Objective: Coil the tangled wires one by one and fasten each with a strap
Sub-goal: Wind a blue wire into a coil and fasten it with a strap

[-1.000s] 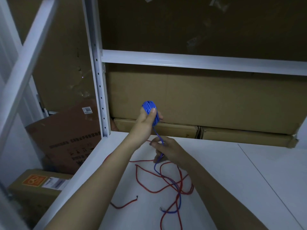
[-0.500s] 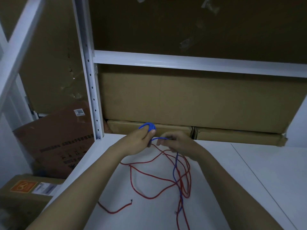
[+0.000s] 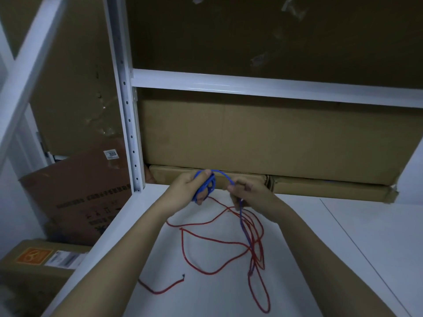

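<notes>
Our left hand (image 3: 194, 187) grips the blue coil (image 3: 206, 187), right hand (image 3: 246, 193) pinches the blue wire (image 3: 246, 227); we'd feed loops snug, clear of the red wire (image 3: 206, 239).

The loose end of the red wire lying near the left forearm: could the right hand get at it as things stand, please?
Probably not at once: the right hand pinches the blue wire, and the left hand grips its coil. Nothing covers the red wire end on the white shelf.

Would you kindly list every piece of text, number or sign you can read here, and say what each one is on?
"3055": white sticker on the leaning brown carton.
Printed black lines on that carton: upside down, too blurred to read.
Orange label with round emblem on the lower box: unreadable.
White shipping label beside it: too small.
</notes>
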`<state>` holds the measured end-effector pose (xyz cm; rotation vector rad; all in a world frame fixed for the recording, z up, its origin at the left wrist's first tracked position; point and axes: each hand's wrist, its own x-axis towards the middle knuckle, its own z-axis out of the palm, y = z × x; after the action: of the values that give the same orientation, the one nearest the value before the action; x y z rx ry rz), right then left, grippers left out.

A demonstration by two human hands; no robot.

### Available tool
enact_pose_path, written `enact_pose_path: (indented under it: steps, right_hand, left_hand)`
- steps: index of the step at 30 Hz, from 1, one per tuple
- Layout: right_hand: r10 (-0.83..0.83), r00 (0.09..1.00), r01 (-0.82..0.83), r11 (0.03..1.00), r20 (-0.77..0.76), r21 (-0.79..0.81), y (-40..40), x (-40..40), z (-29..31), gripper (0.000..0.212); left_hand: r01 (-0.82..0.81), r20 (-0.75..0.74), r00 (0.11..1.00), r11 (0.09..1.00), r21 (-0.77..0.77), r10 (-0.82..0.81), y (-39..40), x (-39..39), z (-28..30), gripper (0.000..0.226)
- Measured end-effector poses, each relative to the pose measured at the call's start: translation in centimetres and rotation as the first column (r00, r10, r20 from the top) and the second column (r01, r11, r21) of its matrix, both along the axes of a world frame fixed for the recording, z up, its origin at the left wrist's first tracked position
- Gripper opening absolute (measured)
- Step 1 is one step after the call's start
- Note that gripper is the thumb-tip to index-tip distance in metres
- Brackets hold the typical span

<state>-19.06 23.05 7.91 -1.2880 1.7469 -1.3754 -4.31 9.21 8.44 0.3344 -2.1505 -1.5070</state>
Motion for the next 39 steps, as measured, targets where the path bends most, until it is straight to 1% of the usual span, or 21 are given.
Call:
enact_pose_path:
  steps: [3, 4, 6, 9, 10, 13, 14, 17, 18, 20, 22, 24, 26, 28, 30, 31, 32, 33, 35, 37, 39]
  right_hand:
    - [0.107, 0.978, -0.063, 0.97, -0.178, 0.235, 0.3, 0.6, 0.2, 0.021]
    - [0.089, 0.961, -0.028, 0.973, -0.262, 0.229, 0.1, 0.6, 0.7, 0.024]
    - [-0.101, 0.956, 0.109, 0.994, -0.274, 0.016, -0.6, 0.3, 2.3, 0.026]
    - [-0.316, 0.948, 0.293, 0.91, -0.034, -0.294, -1.6, -0.6, 4.6, 0.023]
    - [-0.323, 0.942, 0.29, 0.919, -0.089, -0.268, -1.9, -1.0, 4.7, 0.022]
    - [-0.115, 0.837, 0.253, 0.948, -0.535, 0.192, -2.3, -2.8, 3.7, 0.023]
    - [-0.152, 0.815, 0.305, 0.933, -0.559, 0.191, -2.3, -3.4, 4.0, 0.023]
    - [-0.564, 0.747, 0.465, 0.822, -0.353, -0.329, -2.2, -4.4, 5.1, 0.017]
    - [-0.583, 0.735, 0.473, 0.807, -0.347, -0.354, -2.2, -4.6, 4.9, 0.016]
    - [-0.358, 0.753, 0.419, 0.908, -0.552, -0.016, -2.2, -5.1, 2.4, 0.021]
    - [0.019, 0.691, 0.413, 0.81, -0.722, 0.417, -1.4, -5.8, -1.7, 0.027]
    - [0.11, 0.773, 0.359, 0.735, -0.624, 0.575, -0.3, -6.5, -4.0, 0.02]
    - [-0.096, 0.924, 0.26, 0.868, -0.371, 0.423, -0.1, -6.6, -3.9, 0.023]
    - [-0.397, 0.914, 0.397, 0.918, -0.078, -0.02, -0.3, -6.2, -2.0, 0.023]
    - [-0.576, 0.811, 0.559, 0.707, 0.105, -0.433, 0.4, -5.2, 0.6, 0.013]
    - [-0.63, 0.771, 0.56, 0.607, 0.088, -0.563, 0.7, -4.6, 1.4, 0.015]
    - [-0.661, 0.75, 0.503, 0.581, -0.011, -0.64, 1.0, -4.1, 1.8, 0.02]
    - [-0.647, 0.743, 0.425, 0.654, -0.171, -0.626, 1.2, -3.6, 1.8, 0.022]
    - [-0.433, 0.726, 0.332, 0.901, -0.535, -0.279, 0.8, -3.1, 1.0, 0.017]
    - [-0.178, 0.757, 0.336, 0.931, -0.629, 0.141, -0.1, -3.6, -0.5, 0.035]
    - [-0.134, 0.82, 0.34, 0.896, -0.557, 0.286, -0.7, -3.7, -1.6, 0.045]
  left_hand:
    - [-0.076, -0.094, 0.992, 0.995, 0.07, 0.082, -0.4, -0.2, 0.2, 0.041]
    - [-0.089, -0.12, 0.988, 0.993, 0.075, 0.098, -0.5, -0.4, 0.4, 0.04]
    - [-0.107, -0.16, 0.98, 0.992, 0.069, 0.116, -0.4, -0.9, 0.8, 0.039]
    - [-0.11, -0.167, 0.979, 0.993, 0.04, 0.116, -0.4, -1.9, 1.5, 0.041]
    - [-0.105, -0.168, 0.98, 0.994, 0.034, 0.109, -0.3, -2.1, 1.8, 0.041]
    - [-0.103, -0.171, 0.98, 0.994, 0.022, 0.105, 0.1, -2.3, 1.9, 0.037]
    - [-0.11, -0.162, 0.981, 0.994, 0.007, 0.11, 0.2, -2.2, 1.7, 0.036]
    - [-0.107, -0.165, 0.981, 0.994, 0.008, 0.107, 0.1, -2.0, 1.3, 0.037]
    - [-0.113, -0.178, 0.977, 0.993, 0.025, 0.115, 0.1, -1.9, 1.4, 0.036]
    - [-0.147, -0.215, 0.964, 0.987, 0.062, 0.157, 0.3, -1.7, 2.0, 0.036]
    - [-0.194, -0.268, 0.939, 0.975, 0.113, 0.217, 0.3, -1.4, 2.6, 0.038]
    - [-0.211, -0.29, 0.925, 0.967, 0.146, 0.245, 0.0, -1.1, 3.0, 0.038]
    - [-0.197, -0.291, 0.93, 0.972, 0.125, 0.226, -0.4, -0.9, 3.0, 0.037]
    - [-0.211, -0.282, 0.931, 0.972, 0.107, 0.233, -0.7, -0.8, 2.6, 0.038]
    - [-0.255, -0.263, 0.925, 0.961, 0.106, 0.274, -0.9, -0.8, 1.9, 0.041]
    - [-0.276, -0.246, 0.923, 0.954, 0.112, 0.296, -1.0, -0.9, 1.5, 0.043]
    - [-0.296, -0.224, 0.921, 0.947, 0.125, 0.318, -1.1, -1.0, 1.1, 0.045]
    - [-0.312, -0.201, 0.919, 0.938, 0.152, 0.338, -1.2, -1.1, 0.7, 0.047]
    - [-0.323, -0.172, 0.913, 0.913, 0.248, 0.369, -1.2, -1.3, 0.0, 0.049]
    - [-0.318, -0.148, 0.914, 0.894, 0.315, 0.377, -1.1, -1.4, -0.4, 0.049]
    - [-0.306, -0.123, 0.923, 0.889, 0.34, 0.365, -1.1, -1.2, -0.8, 0.048]
